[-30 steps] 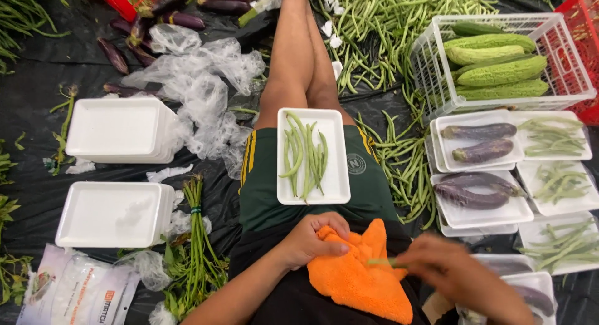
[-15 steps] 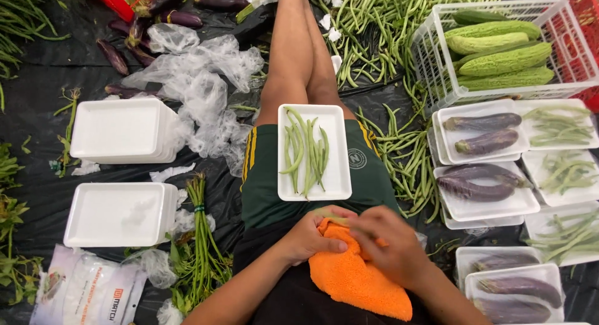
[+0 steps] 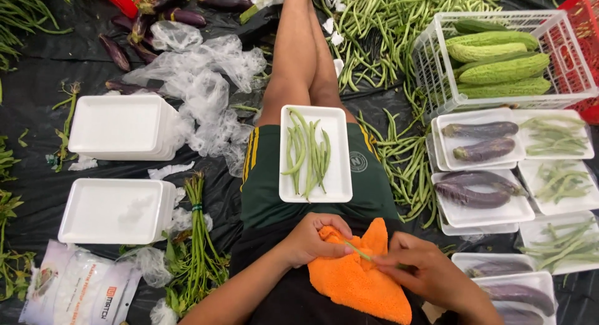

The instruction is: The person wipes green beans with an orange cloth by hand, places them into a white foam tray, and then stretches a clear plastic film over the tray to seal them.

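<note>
Red crate [image 3: 583,50] cut by right edge, bean [image 3: 357,250] mostly hidden between hands, lower-right tray [image 3: 518,300] cropped

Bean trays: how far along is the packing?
Done: several filled trays of beans and eggplants stacked at right. In hand: both hands, left hand and right hand, hold one green bean over the orange cloth; lap tray is part filled. Left: loose bean pile, empty tray stacks.

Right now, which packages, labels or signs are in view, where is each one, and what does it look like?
Plastic bag pack: bottom left on the black sheet, flat, clear and white with a small orange label.
Round emblem: on the green shorts beside the bean tray, pale circle.
No signs or screens.
</note>
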